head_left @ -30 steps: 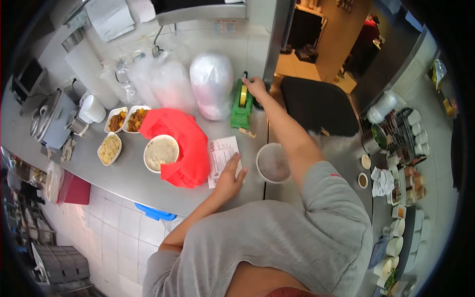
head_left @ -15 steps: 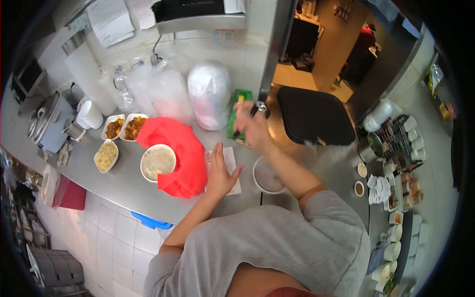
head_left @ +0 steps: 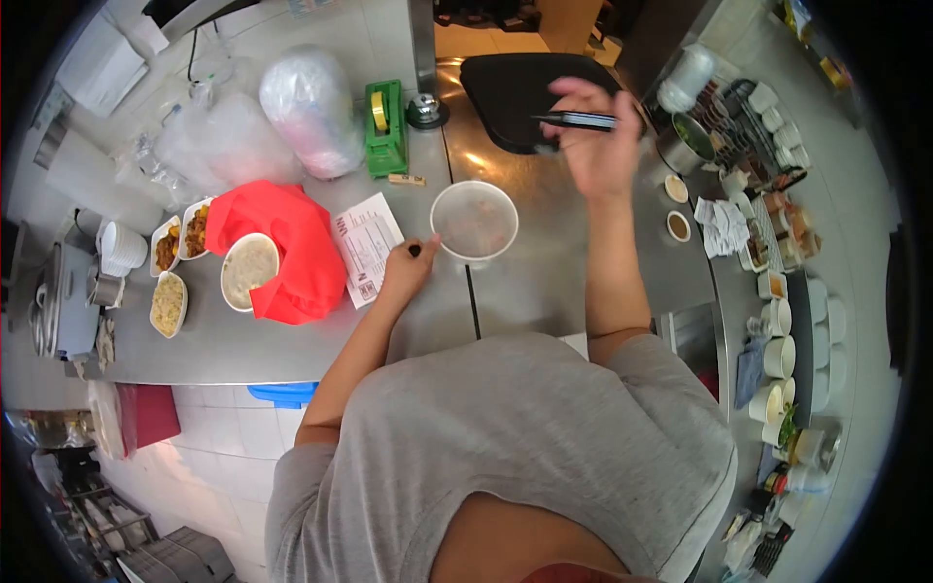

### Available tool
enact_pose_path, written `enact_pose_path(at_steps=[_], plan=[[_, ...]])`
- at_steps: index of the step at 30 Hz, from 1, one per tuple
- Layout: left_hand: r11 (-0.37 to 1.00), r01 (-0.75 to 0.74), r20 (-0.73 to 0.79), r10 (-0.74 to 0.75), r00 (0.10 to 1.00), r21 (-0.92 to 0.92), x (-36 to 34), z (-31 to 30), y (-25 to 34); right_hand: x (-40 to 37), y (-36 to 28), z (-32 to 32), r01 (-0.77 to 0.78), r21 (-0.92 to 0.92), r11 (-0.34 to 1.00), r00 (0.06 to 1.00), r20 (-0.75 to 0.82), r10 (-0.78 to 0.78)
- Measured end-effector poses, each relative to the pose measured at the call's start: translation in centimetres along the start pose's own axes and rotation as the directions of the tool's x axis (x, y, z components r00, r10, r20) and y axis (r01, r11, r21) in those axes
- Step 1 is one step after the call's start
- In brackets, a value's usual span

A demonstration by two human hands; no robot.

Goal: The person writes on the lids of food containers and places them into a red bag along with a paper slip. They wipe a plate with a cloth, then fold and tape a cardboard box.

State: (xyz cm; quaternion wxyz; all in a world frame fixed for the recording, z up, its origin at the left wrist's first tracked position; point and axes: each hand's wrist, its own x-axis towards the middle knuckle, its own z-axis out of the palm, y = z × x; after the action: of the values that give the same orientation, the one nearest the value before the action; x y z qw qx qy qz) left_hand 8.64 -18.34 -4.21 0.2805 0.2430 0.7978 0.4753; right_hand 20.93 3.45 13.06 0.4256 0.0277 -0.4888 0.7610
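Note:
A black marker lies across the raised fingers of my right hand, its narrow end pointing left. This hand is above the counter, near a black tray. My left hand is closed around a small black piece that looks like the marker's cap. Its fingertips are at the left rim of a round tub covered by a translucent lid. Just left of that hand lies a printed slip. Further left, a red bag surrounds an open white bowl of pale food.
A green tape dispenser and a metal call bell stand at the back. Food boxes sit at the left. Sauce cups, napkins and a metal pot line the right side. Wrapped stacks stand by the wall.
My right hand has moved right, away from the tape dispenser, and the marker now shows clearly. My left hand has gone from spread to closed, beside the tub. The view has shifted right.

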Motion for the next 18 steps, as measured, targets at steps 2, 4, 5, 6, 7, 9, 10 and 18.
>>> enact_pose_path(at_steps=[2,4,5,6,7,9,10,18], plan=[[0.992,0.057,0.018,-0.056,0.998,-0.114,0.6,0.7,-0.2,-1.4,3.0,-3.1,-0.371,-0.132,0.919,0.921,0.077,0.382],[0.968,0.089,0.031,-0.084,0.996,-0.236,1.1,1.3,0.1,-3.6,6.5,-2.1,-0.424,-0.228,0.877,0.905,-0.073,0.418],[0.97,0.067,0.04,-0.059,0.997,-0.234,1.1,1.6,0.3,-4.4,7.7,-3.1,-0.433,-0.211,0.876,0.882,0.103,0.461],[0.972,0.046,0.05,-0.035,0.998,-0.231,1.1,1.9,0.4,-4.9,8.6,-3.4,-0.404,-0.271,0.874,0.891,0.099,0.443],[0.973,0.028,0.061,-0.014,0.998,-0.228,0.9,2.2,0.6,-5.5,9.3,-3.4,-0.376,-0.33,0.866,0.899,0.095,0.427],[0.971,0.044,0.127,-0.014,0.992,-0.236,-0.1,2.6,1.3,-6.2,10.7,-3.8,-0.334,-0.403,0.852,0.916,0.074,0.394],[0.97,0.051,0.159,-0.013,0.987,-0.24,-0.4,2.7,1.7,-6.3,11.6,-4.6,-0.364,-0.464,0.807,0.898,0.056,0.437],[0.972,0.04,0.175,0.001,0.985,-0.231,-0.2,2.9,1.2,-7.1,12.0,-5.7,-0.338,-0.662,0.669,0.858,0.076,0.508]])
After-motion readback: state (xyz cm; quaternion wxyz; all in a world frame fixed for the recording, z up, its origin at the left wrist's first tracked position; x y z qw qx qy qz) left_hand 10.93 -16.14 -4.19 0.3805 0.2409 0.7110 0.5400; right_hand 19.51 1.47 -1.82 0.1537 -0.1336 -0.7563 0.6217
